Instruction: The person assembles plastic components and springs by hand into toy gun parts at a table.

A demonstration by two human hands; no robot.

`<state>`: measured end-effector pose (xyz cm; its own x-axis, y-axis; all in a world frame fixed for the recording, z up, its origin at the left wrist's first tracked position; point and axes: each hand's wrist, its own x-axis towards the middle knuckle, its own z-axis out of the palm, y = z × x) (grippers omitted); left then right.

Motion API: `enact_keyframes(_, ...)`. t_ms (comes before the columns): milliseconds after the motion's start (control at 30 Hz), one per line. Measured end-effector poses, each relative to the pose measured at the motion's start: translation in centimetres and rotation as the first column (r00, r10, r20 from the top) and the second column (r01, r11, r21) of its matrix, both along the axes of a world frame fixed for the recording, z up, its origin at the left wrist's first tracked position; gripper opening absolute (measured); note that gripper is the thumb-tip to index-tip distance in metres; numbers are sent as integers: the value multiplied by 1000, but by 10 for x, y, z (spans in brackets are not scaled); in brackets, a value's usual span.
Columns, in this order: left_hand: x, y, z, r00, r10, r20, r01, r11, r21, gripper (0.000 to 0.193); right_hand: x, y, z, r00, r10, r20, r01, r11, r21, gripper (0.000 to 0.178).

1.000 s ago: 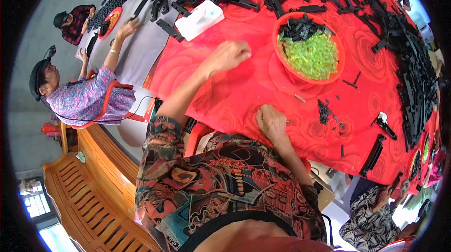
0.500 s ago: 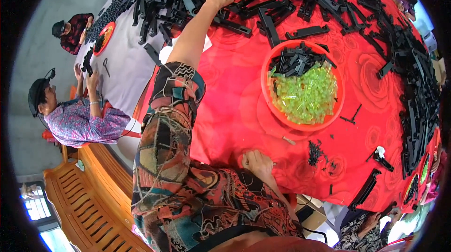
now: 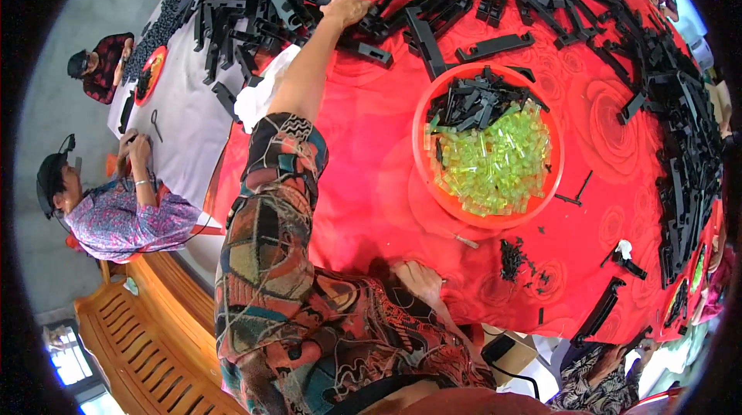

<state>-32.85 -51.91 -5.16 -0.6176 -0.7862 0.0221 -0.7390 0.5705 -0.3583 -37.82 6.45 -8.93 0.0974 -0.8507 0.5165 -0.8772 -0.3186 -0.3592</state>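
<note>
"Fingers of the left hand (image 3: 344, 9) look partly spread over the black parts (image 3: 282, 4) on the far side. Do they grip one?"

"That cannot be told; the parts around them are dark and crowded. The arm reaches out nearly straight, probably because the pile lies so far from the person's side of the table."

"And the right hand (image 3: 417, 280)?"

"Its fingers curl inward at the near edge of the red tablecloth (image 3: 355, 183), beside the shirt. Whether they hold anything cannot be made out. The edge probably gives the hand an easy place to rest."

"Why would the red bowl (image 3: 479, 221) stand between the pile and the person?"

"Likely to keep its contents within easy reach. Small black pieces (image 3: 483, 98) fill its far side, yellow-green pieces (image 3: 495, 164) the near side, and its raised rim seems to stop such little things from scattering."

"Yet black scraps (image 3: 512, 260) lie loose on the cloth."

"Yes, in a small heap near the bowl, perhaps kept outside so they don't mix with the pieces inside."
</note>
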Motion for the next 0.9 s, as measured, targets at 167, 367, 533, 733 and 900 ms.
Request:
enact_keyframes(167, 1, 73, -12, 979, -199, -46, 193, 976, -101, 29, 5, -3, 9, 995, -89, 49, 88, 996, 8, 20)
enact_keyframes(367, 34, 157, -1, 871, -469, -147, 451, 882, -138, 26, 5, -3, 22, 986, -69, 152, 62, 997, 46, 16)
enact_keyframes(533, 71, 235, 28, 805, -582, -118, 578, 813, -69, 23, 9, -1, 27, 979, -41, 201, 30, 998, 54, 16)
enact_keyframes(733, 59, 286, 82, 829, -273, -487, 368, 923, 109, 20, 5, 1, 24, 978, -48, 203, 33, 997, 74, 15)
enact_keyframes(900, -28, 224, 125, 761, -370, -534, 414, 910, -40, 24, 6, 1, 23, 977, -62, 202, 45, 995, 85, 15)
